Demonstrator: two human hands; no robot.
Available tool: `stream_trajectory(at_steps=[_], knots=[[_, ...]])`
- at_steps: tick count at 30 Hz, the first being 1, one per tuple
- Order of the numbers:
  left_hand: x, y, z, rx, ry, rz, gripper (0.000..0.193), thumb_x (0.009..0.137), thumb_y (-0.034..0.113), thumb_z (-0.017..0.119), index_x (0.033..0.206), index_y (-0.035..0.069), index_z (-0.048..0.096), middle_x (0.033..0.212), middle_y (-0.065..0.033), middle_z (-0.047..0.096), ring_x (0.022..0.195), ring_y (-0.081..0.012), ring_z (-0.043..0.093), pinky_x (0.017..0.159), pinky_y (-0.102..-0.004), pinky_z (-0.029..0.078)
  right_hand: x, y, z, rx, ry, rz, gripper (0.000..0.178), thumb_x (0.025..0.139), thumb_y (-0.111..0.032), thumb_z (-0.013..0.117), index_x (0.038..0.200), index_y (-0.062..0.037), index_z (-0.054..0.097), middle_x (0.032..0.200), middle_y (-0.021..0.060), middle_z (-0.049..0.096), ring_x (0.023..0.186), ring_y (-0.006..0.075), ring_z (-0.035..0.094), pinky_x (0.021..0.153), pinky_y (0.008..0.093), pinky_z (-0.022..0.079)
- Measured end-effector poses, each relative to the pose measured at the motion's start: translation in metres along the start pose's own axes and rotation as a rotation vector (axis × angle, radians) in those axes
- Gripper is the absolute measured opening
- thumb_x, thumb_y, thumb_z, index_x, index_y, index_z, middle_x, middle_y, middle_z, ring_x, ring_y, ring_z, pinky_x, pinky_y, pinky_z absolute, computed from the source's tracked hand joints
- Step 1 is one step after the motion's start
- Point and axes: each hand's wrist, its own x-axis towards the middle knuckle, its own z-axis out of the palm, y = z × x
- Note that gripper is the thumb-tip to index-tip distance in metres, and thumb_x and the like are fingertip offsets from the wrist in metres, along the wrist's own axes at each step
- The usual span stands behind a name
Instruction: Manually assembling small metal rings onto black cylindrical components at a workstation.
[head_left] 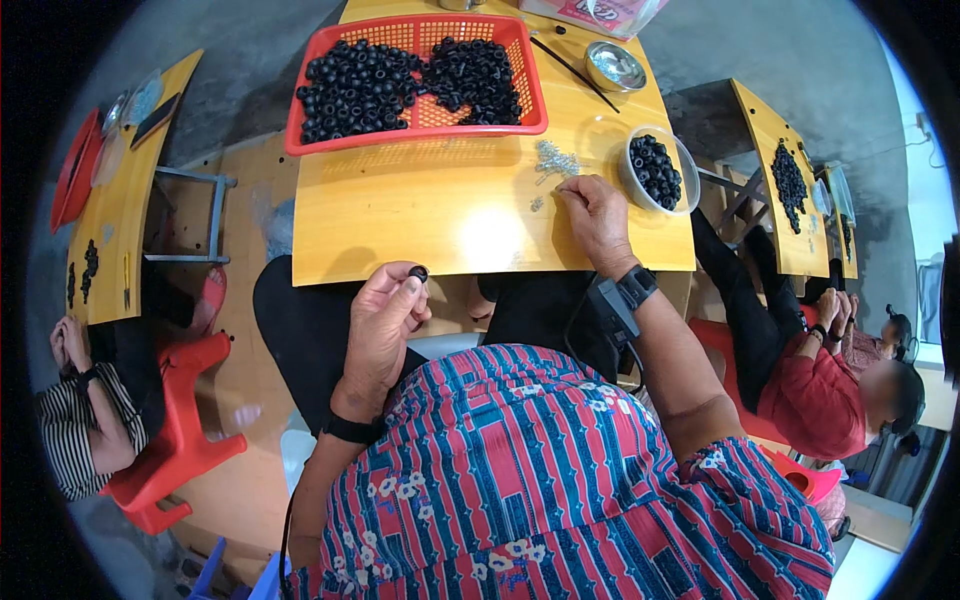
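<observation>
My left hand (385,318) is raised just off the front edge of the yellow table (400,215). Thumb and fingertips pinch a small round black part (418,272), which shows a hole. My right hand (600,215) rests at the tabletop on the right, fingertips pinched together; whatever they hold is too small or hidden to make out. Just beyond them lies a loose pile of small silvery metal pieces (555,162), with a few more pieces (537,203) beside the fingers. Right of this hand stands a clear plastic tub (690,178) of similar black parts (655,172).
A red basket (420,139) at the back holds two heaps of black parts (355,90). Behind the tub are a metal bowl (640,78), a thin dark rod (575,72) and a pink package (600,14). People work at side tables, left (110,260) and right (815,225).
</observation>
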Motion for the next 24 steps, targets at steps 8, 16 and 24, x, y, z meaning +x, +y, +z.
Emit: stream_trajectory(at_steps=[8,16,24], knots=[[-0.001,0.002,0.001,0.011,-0.014,0.011,0.013,0.094,0.01,0.049,0.104,0.003,0.053,0.082,-0.002,0.054,0.07,-0.008,0.051,0.066,-0.0228,0.047,-0.005,-0.009,0.001,0.039,-0.094,0.042,0.008,0.076,-0.009,0.063,0.081,-0.0029,0.065,0.078,0.0145,0.06,0.073,0.0304,0.06,0.066,0.0354,0.049],[-0.002,0.001,-0.001,0.008,-0.018,-0.004,0.013,0.094,0.01,0.05,0.104,0.003,0.053,0.082,-0.0019,0.054,0.07,-0.0081,0.051,0.066,-0.0227,0.047,-0.005,-0.014,0.005,-0.03,-0.131,0.076,0.01,0.074,-0.012,0.064,0.08,-0.0039,0.066,0.077,0.0132,0.061,0.069,0.0293,0.061,0.063,0.0353,0.05],[-0.002,0.0,-0.002,0.012,-0.009,0.002,0.012,0.094,0.011,0.05,0.103,0.003,0.053,0.081,-0.0019,0.054,0.07,-0.0082,0.051,0.065,-0.0224,0.047,-0.004,-0.016,0.008,-0.124,-0.147,0.095,0.01,0.073,-0.015,0.063,0.076,-0.0056,0.066,0.076,0.0123,0.063,0.071,0.0303,0.062,0.065,0.0375,0.05]])
